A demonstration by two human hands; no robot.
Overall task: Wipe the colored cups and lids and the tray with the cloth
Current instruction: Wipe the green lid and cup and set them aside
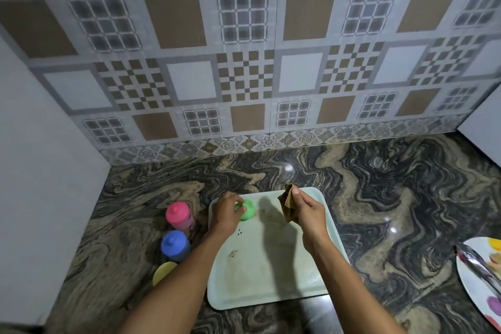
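A pale green tray (271, 274) lies on the marbled counter, with dark specks and smears on its surface. At its far left corner stands a green lidded cup (249, 210), and my left hand (225, 211) grips it by the lid. My right hand (306, 210) hovers over the tray's far edge and holds a crumpled brown cloth (288, 202). Left of the tray stand a pink lidded cup (179, 214) and a blue lidded cup (174, 244). Nearer to me is a yellow one (163, 272), partly hidden by my left forearm.
A white plate (477, 268) with coloured dots and a metal utensil (477, 266) on it pokes in at the right edge. A patterned tiled wall (244, 62) closes the back, and a plain grey panel (40, 171) stands on the left.
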